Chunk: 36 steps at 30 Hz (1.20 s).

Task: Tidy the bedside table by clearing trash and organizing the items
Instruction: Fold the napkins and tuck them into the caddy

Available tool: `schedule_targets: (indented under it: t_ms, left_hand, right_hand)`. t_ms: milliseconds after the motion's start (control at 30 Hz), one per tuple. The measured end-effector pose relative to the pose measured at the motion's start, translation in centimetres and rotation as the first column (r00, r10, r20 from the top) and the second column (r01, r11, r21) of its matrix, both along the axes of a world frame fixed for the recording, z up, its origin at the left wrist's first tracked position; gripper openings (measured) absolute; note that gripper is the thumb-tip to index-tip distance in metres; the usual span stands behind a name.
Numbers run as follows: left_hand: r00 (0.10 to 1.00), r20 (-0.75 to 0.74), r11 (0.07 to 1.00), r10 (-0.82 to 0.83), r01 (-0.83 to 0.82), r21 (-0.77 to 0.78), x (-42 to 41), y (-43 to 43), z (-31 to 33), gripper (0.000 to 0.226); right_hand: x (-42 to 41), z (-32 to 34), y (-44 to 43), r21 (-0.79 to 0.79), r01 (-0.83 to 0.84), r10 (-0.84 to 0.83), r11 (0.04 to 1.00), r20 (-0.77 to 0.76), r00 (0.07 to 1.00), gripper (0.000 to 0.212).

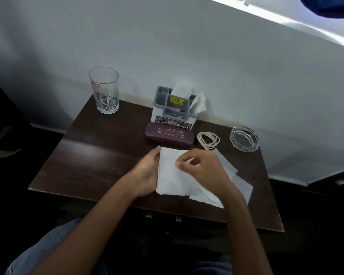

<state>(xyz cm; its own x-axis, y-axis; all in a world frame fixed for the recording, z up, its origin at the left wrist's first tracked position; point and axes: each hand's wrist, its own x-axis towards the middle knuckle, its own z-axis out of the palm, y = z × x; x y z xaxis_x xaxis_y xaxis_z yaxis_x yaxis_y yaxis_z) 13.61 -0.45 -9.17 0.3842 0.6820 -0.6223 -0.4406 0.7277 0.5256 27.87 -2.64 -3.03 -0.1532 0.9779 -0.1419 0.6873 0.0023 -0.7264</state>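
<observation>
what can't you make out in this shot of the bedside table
Head view, the only one:
- Organizer compartments: contents hidden by its walls and the tissue sticking out.
- Glasses case: closed; lettering partly blurred.
- Tissues: count unclear, overlapped and covered by the right hand.
- Left hand: fingertips hidden under the tissue.

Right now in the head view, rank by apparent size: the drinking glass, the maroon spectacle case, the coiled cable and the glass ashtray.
1. Maroon spectacle case and drinking glass: they cover similar areas, the case long, the glass tall, so I won't rank them.
2. Glass ashtray.
3. Coiled cable, smallest.
</observation>
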Motion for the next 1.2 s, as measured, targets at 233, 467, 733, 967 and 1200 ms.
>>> schedule_targets:
  t_ms: [233, 467, 733, 967, 1200]
  left_hand:
    - [0.987, -0.075, 0.986, -0.143, 0.149, 0.074, -0.3, -0.5, 0.5, 0.017]
    - [0.972, -0.233, 0.999, -0.016, 0.024, 0.035, -0.2, -0.3, 0.0, 0.022]
    - [0.934, -0.348, 0.997, 0.077, -0.072, 0.029, -0.6, 0.1, -0.4, 0.024]
    - [0.921, -0.374, 0.994, 0.111, -0.099, 0.051, -0.7, 0.2, -0.6, 0.021]
    - [0.922, -0.369, 0.993, 0.118, -0.103, 0.06, -0.8, 0.3, -0.6, 0.019]
  right_hand:
    - [4.4, -1.0, 0.9, -0.045, 0.437, -0.44, 0.898, -0.066, 0.896, 0.017]
    - [6.7, -3.4, 0.9, -0.151, 0.474, -0.431, 0.867, 0.249, 0.867, 0.014]
    - [5.1, -6.4, 1.6, -0.231, 0.419, -0.295, 0.878, 0.428, 0.854, 0.006]
    - [5.1, -6.7, 1.4, -0.205, 0.408, -0.308, 0.89, 0.391, 0.867, 0.008]
    - [5.5, -6.7, 1.3, -0.18, 0.439, -0.365, 0.88, 0.336, 0.868, 0.022]
